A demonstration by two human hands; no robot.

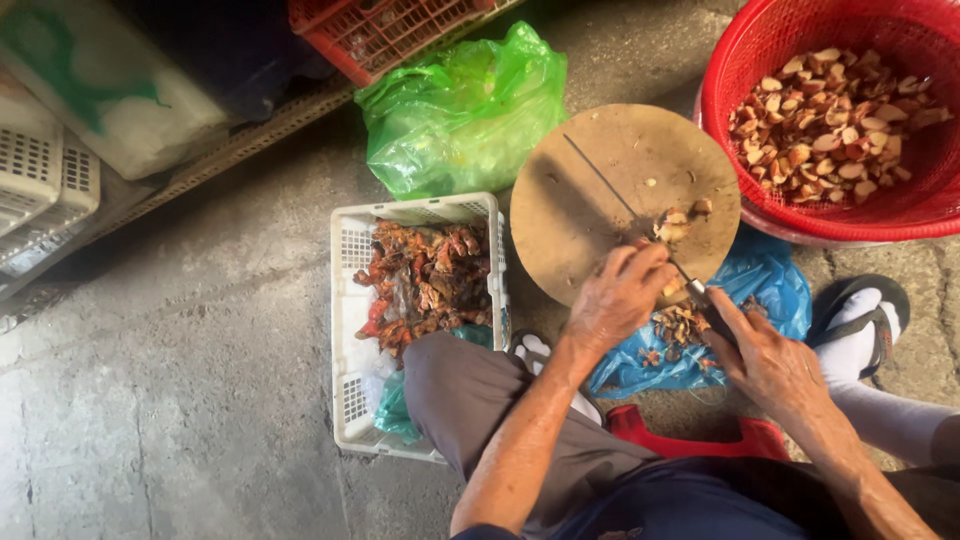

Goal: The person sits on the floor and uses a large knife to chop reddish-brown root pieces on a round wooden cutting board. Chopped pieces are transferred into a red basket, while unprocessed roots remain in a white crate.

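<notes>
My left hand [618, 294] presses a small brownish piece against the near edge of a round wooden chopping board [600, 180]. My right hand [765, 355] grips the handle of a long thin knife [612, 188], whose blade lies across the board pointing away from me. A few cut pieces [676, 222] lie on the board beside the blade. Below the board, a blue plastic bag [770, 280] holds brown scraps [680, 325].
A white plastic crate [350, 310] of reddish-brown roots stands at my left knee. A red basket [760, 60] of cut slices sits at the upper right. A green plastic bag [460, 110] lies behind the board. I sit on a red stool [690, 440]; concrete floor lies to the left.
</notes>
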